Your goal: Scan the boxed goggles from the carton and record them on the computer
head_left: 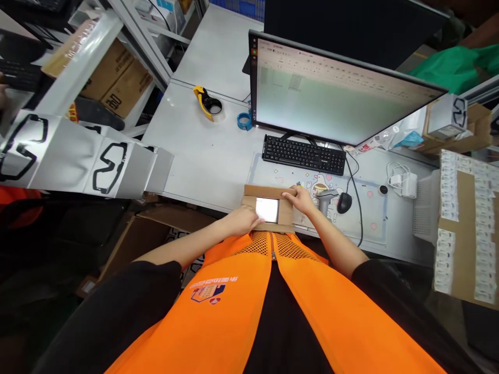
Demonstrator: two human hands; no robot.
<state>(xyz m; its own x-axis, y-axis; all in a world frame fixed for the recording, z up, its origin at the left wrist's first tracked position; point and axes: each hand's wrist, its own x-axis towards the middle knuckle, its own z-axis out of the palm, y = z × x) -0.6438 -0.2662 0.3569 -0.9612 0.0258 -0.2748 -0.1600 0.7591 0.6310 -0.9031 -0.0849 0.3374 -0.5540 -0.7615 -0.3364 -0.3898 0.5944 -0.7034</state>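
A small brown cardboard box (pixel 286 212) lies at the table's front edge, close against my orange vest, with flaps folded out. In its middle shows a flat white item (pixel 267 210), whose kind I cannot make out. My left hand (pixel 242 220) is closed on the box's left side, its fingertips at the lower left corner of the white item. At the upper right corner, my right hand (pixel 301 199) pinches a cardboard flap between thumb and fingers. Just right of that hand lies a grey handheld scanner (pixel 325 202).
Behind the box stand a black keyboard (pixel 304 155) and a large monitor (pixel 335 93), with a mouse (pixel 344 203) to the right. A yellow tape dispenser (pixel 208 104) and a blue tape roll (pixel 244 121) lie at the back left. White boxes (pixel 81 156) flank the table's left.
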